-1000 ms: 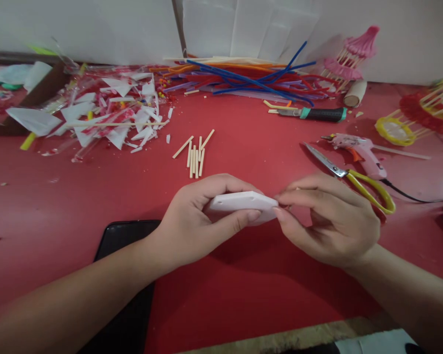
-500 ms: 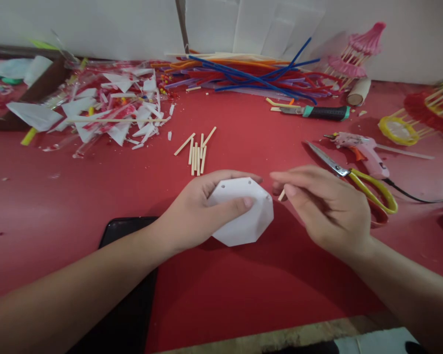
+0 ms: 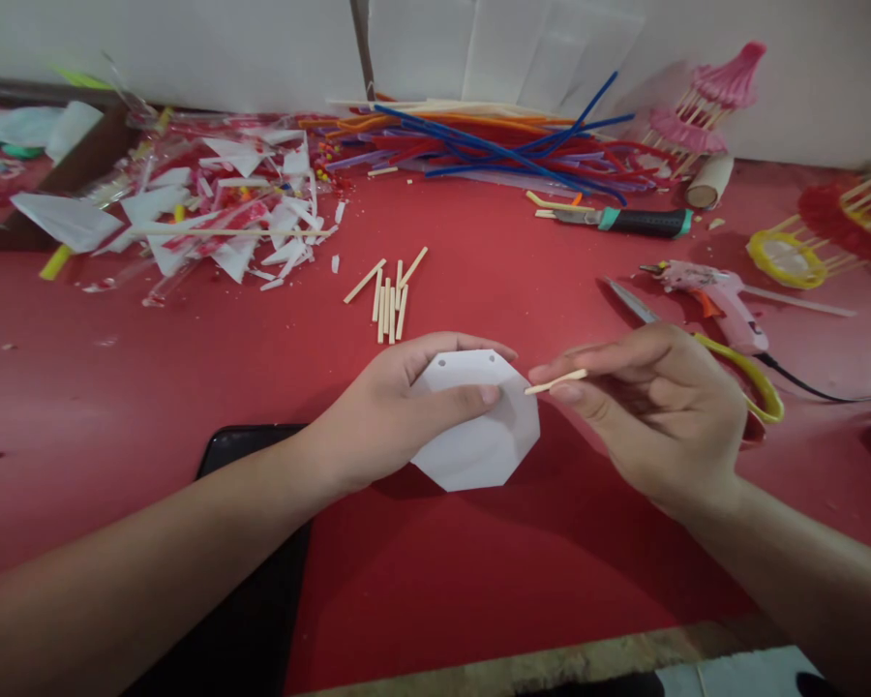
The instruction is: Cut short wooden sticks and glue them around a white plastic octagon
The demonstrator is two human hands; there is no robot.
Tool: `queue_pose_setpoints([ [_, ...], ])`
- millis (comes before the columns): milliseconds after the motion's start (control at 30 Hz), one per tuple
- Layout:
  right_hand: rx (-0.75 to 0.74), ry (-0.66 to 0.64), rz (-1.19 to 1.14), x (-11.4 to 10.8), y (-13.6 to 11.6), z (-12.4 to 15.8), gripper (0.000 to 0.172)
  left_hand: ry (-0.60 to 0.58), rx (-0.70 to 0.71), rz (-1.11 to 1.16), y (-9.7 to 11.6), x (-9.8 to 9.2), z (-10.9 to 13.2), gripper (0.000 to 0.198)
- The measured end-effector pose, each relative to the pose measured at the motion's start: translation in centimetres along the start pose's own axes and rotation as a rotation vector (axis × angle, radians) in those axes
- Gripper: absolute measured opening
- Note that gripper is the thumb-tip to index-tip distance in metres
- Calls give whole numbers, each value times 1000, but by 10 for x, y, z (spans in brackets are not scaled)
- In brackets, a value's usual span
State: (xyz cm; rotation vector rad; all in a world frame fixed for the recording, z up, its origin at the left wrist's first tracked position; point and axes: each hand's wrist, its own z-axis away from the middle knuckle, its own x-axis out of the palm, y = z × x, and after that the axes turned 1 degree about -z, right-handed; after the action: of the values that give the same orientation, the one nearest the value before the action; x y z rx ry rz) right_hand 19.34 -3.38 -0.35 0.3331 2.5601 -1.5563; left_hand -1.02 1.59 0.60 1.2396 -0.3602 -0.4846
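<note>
A white octagonal foam or card piece (image 3: 471,450) with small holes along its far edge is held in my left hand (image 3: 413,402). The thumb lies across its top and the fingers curl behind the far side. Between thumb and fingertips, my right hand (image 3: 645,416) pinches a short wooden stick (image 3: 562,380). The stick's left end is at the right corner of the octagon, by a hole; whether it has entered cannot be made out. Beyond my left hand lies a loose group of short wooden sticks (image 3: 387,305) on the red table (image 3: 406,590).
Scissors (image 3: 751,378) lie partly under my right hand, near a pink glue gun (image 3: 718,290) with its cord. Farther back are a cutter knife (image 3: 643,222), pipe cleaners (image 3: 494,145), white scraps (image 3: 239,213) and a pink stick model (image 3: 704,106). A black flat device (image 3: 247,581) sits beneath my left forearm.
My right hand has turned the short stick to lie nearly level and brought its tip to the octagon's right corner. My left hand keeps the octagon almost in place.
</note>
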Motion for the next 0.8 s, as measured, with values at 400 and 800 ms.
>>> queue_pose_setpoints([
  [400,-138,-81,413,-7,1,5,17,9,-13,-1,0,1,0,29],
  [800,-324,-206,584,-4,-2,1,17,15,-35,8,2,4,1,30],
])
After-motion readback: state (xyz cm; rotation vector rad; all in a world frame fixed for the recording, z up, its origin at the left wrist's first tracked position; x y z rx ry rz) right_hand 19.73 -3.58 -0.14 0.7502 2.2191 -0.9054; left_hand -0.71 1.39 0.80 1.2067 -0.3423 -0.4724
